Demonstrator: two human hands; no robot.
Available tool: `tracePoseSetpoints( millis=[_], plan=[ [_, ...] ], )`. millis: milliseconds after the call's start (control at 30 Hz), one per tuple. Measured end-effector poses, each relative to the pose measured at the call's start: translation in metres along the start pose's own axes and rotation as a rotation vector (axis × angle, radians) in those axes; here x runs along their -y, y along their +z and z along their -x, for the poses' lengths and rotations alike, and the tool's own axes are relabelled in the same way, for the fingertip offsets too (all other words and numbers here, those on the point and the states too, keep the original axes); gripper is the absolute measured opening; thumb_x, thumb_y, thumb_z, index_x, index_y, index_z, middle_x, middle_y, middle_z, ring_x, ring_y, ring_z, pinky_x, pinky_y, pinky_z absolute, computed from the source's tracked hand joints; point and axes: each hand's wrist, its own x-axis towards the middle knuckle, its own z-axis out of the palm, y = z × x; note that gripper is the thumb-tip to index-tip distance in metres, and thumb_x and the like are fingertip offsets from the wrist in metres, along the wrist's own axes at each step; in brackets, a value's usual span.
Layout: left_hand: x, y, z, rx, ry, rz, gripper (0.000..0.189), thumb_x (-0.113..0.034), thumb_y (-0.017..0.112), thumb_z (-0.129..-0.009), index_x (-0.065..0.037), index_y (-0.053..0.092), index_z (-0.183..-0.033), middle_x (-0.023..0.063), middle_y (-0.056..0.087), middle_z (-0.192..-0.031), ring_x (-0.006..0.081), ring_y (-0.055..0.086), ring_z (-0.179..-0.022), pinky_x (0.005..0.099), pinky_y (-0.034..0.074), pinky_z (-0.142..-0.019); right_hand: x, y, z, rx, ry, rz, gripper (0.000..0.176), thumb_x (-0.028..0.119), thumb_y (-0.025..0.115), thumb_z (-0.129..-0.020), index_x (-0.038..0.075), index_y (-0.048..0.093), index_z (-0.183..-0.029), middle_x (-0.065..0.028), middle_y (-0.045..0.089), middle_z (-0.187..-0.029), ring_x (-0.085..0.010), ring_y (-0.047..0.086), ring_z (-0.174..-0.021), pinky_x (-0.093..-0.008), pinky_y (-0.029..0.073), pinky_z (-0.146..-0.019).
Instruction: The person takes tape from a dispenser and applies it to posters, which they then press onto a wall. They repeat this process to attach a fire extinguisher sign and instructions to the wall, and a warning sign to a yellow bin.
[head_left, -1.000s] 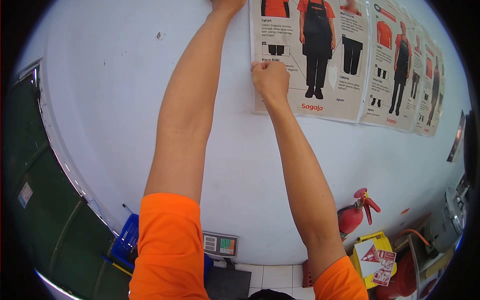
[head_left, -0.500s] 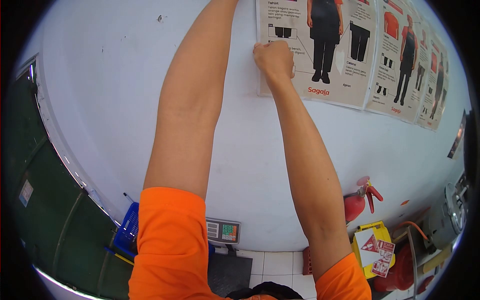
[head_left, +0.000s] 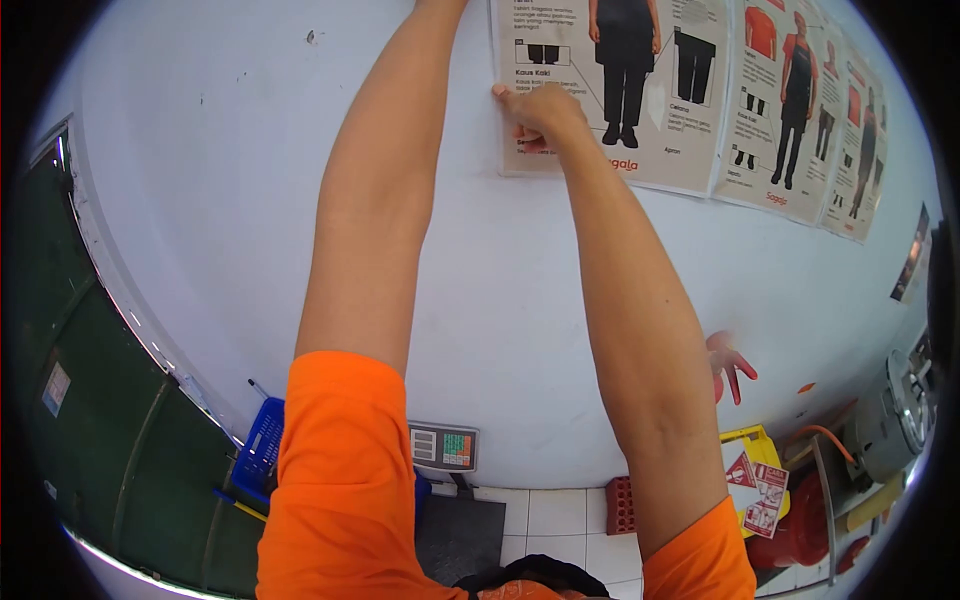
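Observation:
My right hand is at the lower left edge of a paper poster on the white wall. One digit is stretched out against the poster's edge and the others are loosely curled below it, apart from that digit. Nothing shows between them. The poster shows a figure in a black apron and trousers, with printed text. My left arm reaches up along the wall to the left of the poster, and the hand itself is cut off by the top of the view.
More posters hang to the right. Below are a digital scale, a blue basket, a red brick-like block and a partly hidden red fire extinguisher. A yellow container with warning cards stands lower right. A green door is at left.
My right hand has loosened from a closed fist to one stretched digit at the poster's edge. The view has shifted slightly, so the posters appear a little further left and higher.

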Motion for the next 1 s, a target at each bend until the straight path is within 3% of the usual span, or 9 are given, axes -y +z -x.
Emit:
tracePoseSetpoints(
  millis=[167, 300, 467, 633, 733, 800, 833, 900, 1000],
  plan=[
    [0.010, 0.004, 0.060, -0.175, 0.466, -0.272, 0.050, -0.026, 0.056, -0.093, -0.008, 0.043, -0.137, 0.0106, 0.047, -0.141, 0.0323, 0.043, -0.128, 0.0607, 0.031, -0.101, -0.009, 0.005, 0.008, 0.042, -0.025, -0.005, 0.044, 0.053, 0.061, -0.089, 0.011, 0.068, -0.079, 0.0009, 0.068, -0.075, -0.0176, 0.065, -0.059, -0.0434, 0.041, -0.080],
    [0.001, -0.031, 0.109, -0.088, 0.484, -0.235, 0.046, -0.022, 0.057, -0.094, -0.010, 0.046, -0.137, 0.0100, 0.054, -0.135, 0.0330, 0.050, -0.123, 0.0550, 0.036, -0.104, -0.011, 0.004, 0.009, 0.048, -0.085, 0.064, 0.041, 0.050, 0.061, -0.090, 0.009, 0.068, -0.086, -0.0017, 0.068, -0.074, -0.0197, 0.066, -0.059, -0.0441, 0.043, -0.080],
    [0.013, -0.050, 0.163, 0.310, 0.348, -0.178, 0.061, -0.039, 0.028, -0.102, -0.011, 0.018, -0.155, 0.0036, 0.019, -0.161, 0.0331, 0.011, -0.148, 0.0624, 0.006, -0.114, -0.041, 0.021, 0.019, -0.002, -0.252, 0.237, 0.038, 0.042, 0.062, -0.089, 0.007, 0.068, -0.100, -0.0062, 0.069, -0.074, -0.0226, 0.068, -0.064, -0.0484, 0.045, -0.084],
    [0.006, -0.072, 0.204, 0.361, 0.305, -0.205, 0.060, -0.036, 0.035, -0.101, -0.009, 0.022, -0.153, 0.0061, 0.022, -0.160, 0.0336, 0.017, -0.147, 0.0609, 0.011, -0.114, -0.046, 0.001, 0.017, 0.118, -0.392, 0.321, 0.033, 0.034, 0.059, -0.090, 0.004, 0.067, -0.100, -0.0071, 0.071, -0.074, -0.0263, 0.070, -0.070, -0.0574, 0.044, -0.087],
    [0.002, -0.084, 0.223, 0.406, 0.288, -0.199, 0.062, -0.033, 0.040, -0.100, -0.008, 0.022, -0.153, 0.0071, 0.021, -0.160, 0.0343, 0.017, -0.147, 0.0601, 0.012, -0.114, -0.013, -0.021, 0.019, -0.319, -0.694, 0.250, 0.040, 0.036, 0.052, -0.094, 0.004, 0.064, -0.115, -0.0132, 0.071, -0.104, -0.0298, 0.067, -0.101, -0.0590, 0.037, -0.101],
    [-0.001, -0.092, 0.237, 0.419, 0.285, -0.196, 0.063, -0.032, 0.043, -0.099, -0.007, 0.022, -0.153, 0.0076, 0.021, -0.160, 0.0348, 0.018, -0.146, 0.0594, 0.013, -0.114, -0.006, -0.004, -0.014, -0.943, -1.195, 0.613, 0.056, 0.043, 0.044, -0.099, 0.007, 0.045, -0.142, -0.0116, 0.049, -0.143, -0.0273, 0.040, -0.138, -0.0522, 0.028, -0.112],
    [-0.004, -0.096, 0.244, 0.451, 0.269, -0.219, 0.063, -0.033, 0.043, -0.099, -0.008, 0.022, -0.153, 0.0065, 0.022, -0.160, 0.0322, 0.019, -0.146, 0.0572, 0.015, -0.115, -0.003, -0.002, -0.027, -0.951, -1.204, 0.617, 0.056, 0.043, 0.044, -0.099, 0.007, 0.045, -0.142, -0.0116, 0.049, -0.143, -0.0273, 0.040, -0.138, -0.0522, 0.028, -0.112],
    [-0.002, -0.104, 0.259, 0.466, 0.256, -0.242, 0.063, -0.035, 0.043, -0.099, -0.009, 0.023, -0.153, 0.0054, 0.023, -0.159, 0.0297, 0.020, -0.146, 0.0549, 0.016, -0.116, 0.005, -0.004, -0.045, -0.846, -1.215, 0.745, 0.070, 0.053, 0.037, -0.099, 0.011, 0.024, -0.153, -0.0071, 0.017, -0.161, -0.0266, 0.009, -0.149, -0.0560, 0.009, -0.117],
    [-0.001, -0.112, 0.277, 0.507, 0.256, -0.225, 0.066, -0.036, 0.046, -0.098, -0.008, 0.022, -0.153, 0.0067, 0.021, -0.160, 0.0322, 0.021, -0.146, 0.0570, 0.017, -0.115, 0.019, -0.002, -0.054, -0.909, -1.270, 0.663, 0.074, 0.055, 0.041, -0.097, 0.008, 0.025, -0.152, -0.0070, 0.023, -0.159, -0.0272, 0.017, -0.148, -0.0582, 0.009, -0.116]
  ],
)
